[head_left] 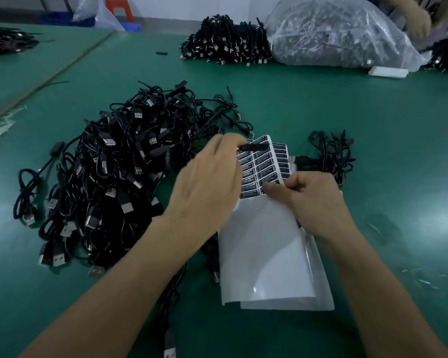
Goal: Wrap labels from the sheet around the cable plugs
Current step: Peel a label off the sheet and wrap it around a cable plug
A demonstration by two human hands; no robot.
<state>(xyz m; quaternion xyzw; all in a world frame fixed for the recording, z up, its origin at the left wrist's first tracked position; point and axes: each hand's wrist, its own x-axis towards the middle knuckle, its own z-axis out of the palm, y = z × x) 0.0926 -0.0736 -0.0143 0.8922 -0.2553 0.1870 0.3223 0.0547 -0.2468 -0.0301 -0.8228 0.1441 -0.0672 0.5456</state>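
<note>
Both forearms came in from the bottom edge and converged mid-table over the label sheet (263,167).

Left hand (207,177): back up, wrist straight, fingers curled forward. The fingertips were clamped on one black cable plug (254,146), held roughly level across the top rows of the sheet. Motion blur there, so I can't tell whether the plug was touching the labels.

Right hand (313,200): knuckles up, fingers curled in. The thumb and fingers pinched the sheet at the lower right corner of the printed block. Can't tell whether a single label was lifted or just the sheet.

The sheet lay on the green table (373,112), between the big cable pile (109,177) and a small cable bundle (329,156). Its upper part carried rows of black labels, partly covered by both hands, so I couldn't count them. The lower part was bare white backing. A second white edge showed underneath, so at least two sheets were stacked.

Counts:
- cable heaps: 5. These were the big pile on the left, the small bundle on the right, a stacked pile (225,42) far centre, one far left (3,42) and one far right (445,58)
- clear plastic bag (342,34) of cables: 1, just beside the stacked pile
- small white block (388,71): 1, in front of the bag
- loose USB plug (170,350) at the bottom edge: 1
- another person's hand (419,24): 1, top right, behind the bag
</note>
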